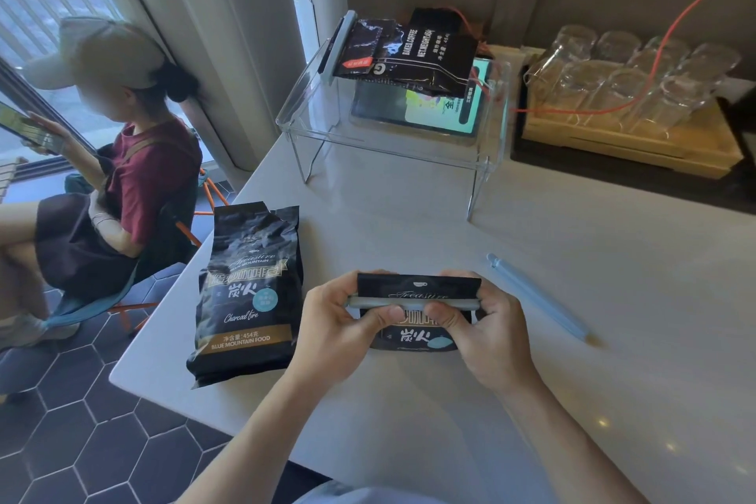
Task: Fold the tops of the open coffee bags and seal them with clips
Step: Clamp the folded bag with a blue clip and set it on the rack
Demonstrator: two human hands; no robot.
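A black coffee bag (417, 286) stands on the white table in front of me, its top folded down. A grey-blue clip (413, 302) runs across the fold. My left hand (343, 323) grips the bag's left end and the clip, thumb on the front. My right hand (482, 331) grips the right end the same way. A second black coffee bag (249, 295) lies to the left with its top open. A loose light-blue clip (540, 295) lies on the table to the right. A third bag (409, 49) with a clip on its end lies on the clear riser.
The clear acrylic riser (323, 127) stands at the back with a tablet (421, 110) under it. A wooden tray (613, 143) of upturned glasses sits back right, crossed by an orange cable (654, 53). A seated person (114, 160) is left of the table's edge.
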